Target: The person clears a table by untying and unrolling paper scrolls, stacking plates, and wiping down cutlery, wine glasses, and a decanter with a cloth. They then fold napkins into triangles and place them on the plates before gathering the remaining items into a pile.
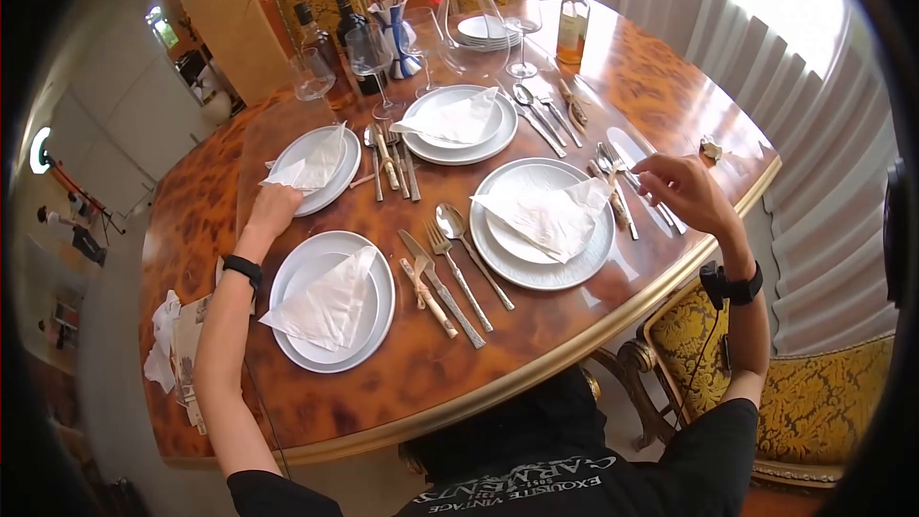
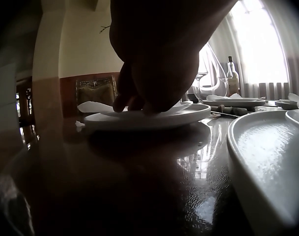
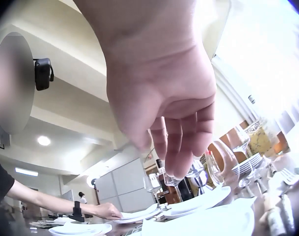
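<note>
My left hand (image 1: 276, 209) is at the near rim of the far-left plate (image 1: 347, 172), fingertips pinching the folded white napkin (image 1: 314, 168) lying on it. Seen from the left wrist, the fingers (image 2: 134, 101) point down onto that plate, and the dark hand hides part of the napkin. My right hand (image 1: 684, 193) hovers over the fork (image 1: 627, 170) and other cutlery at the right, its fingers loosely bent and holding nothing. Close by, a bundle tied with twine (image 1: 617, 193) lies beside the near-right plate (image 1: 488, 258), which bears another napkin (image 1: 550, 215).
Several wine glasses (image 1: 369, 56), dark bottles (image 1: 347, 14), a decanter (image 1: 459, 48) and an amber bottle (image 1: 572, 19) stand at the back. Cutlery (image 1: 459, 287) lies between the plates. A near-left plate (image 1: 287, 345) also holds a napkin. A yellow chair (image 1: 823, 393) stands at the right.
</note>
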`<state>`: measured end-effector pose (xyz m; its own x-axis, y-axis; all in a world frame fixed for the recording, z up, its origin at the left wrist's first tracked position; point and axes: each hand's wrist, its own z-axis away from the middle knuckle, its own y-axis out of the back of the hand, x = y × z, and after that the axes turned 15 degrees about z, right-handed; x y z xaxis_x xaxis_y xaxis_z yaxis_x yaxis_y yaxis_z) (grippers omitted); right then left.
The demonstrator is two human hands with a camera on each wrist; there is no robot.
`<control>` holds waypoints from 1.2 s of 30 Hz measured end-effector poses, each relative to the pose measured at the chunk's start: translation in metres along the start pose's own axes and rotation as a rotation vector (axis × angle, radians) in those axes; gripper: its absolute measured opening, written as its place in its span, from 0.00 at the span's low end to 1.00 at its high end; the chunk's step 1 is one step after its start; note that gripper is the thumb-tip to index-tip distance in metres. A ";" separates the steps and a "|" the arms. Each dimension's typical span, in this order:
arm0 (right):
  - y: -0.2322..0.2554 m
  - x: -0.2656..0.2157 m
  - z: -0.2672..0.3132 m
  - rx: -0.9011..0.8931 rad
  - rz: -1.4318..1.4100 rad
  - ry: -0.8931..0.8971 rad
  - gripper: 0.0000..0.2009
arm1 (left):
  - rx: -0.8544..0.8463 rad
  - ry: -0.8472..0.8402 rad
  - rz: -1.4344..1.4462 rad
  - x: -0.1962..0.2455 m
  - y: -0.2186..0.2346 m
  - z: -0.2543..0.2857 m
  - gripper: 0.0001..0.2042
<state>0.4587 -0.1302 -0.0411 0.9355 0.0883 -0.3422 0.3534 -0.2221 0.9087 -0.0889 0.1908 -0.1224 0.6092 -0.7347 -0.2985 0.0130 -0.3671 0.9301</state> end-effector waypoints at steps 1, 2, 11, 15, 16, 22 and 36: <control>0.010 0.010 0.014 0.019 -0.038 -0.051 0.11 | -0.020 0.009 -0.007 -0.001 -0.003 0.000 0.07; 0.019 0.019 0.028 0.036 -0.077 -0.102 0.11 | -0.026 -0.003 0.002 -0.003 -0.005 0.000 0.07; 0.026 0.064 0.081 0.116 -0.199 -0.282 0.13 | 0.050 0.180 0.267 0.024 0.038 0.009 0.07; 0.005 0.063 0.078 0.112 -0.129 -0.304 0.14 | 0.313 0.273 0.573 0.053 0.071 0.026 0.08; 0.002 0.059 0.076 0.073 -0.094 -0.302 0.14 | 0.378 0.334 0.782 0.061 0.079 0.032 0.08; -0.017 0.061 0.062 0.034 -0.108 -0.269 0.14 | 0.455 0.456 1.230 0.107 0.121 0.092 0.09; -0.037 0.019 0.019 -0.077 -0.164 -0.146 0.14 | 0.965 0.590 1.373 0.156 0.150 0.115 0.09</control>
<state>0.4641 -0.1384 -0.0856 0.8580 -0.0257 -0.5130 0.5049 -0.1414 0.8515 -0.0826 -0.0444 -0.0541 -0.0405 -0.5689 0.8214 -0.9945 -0.0563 -0.0880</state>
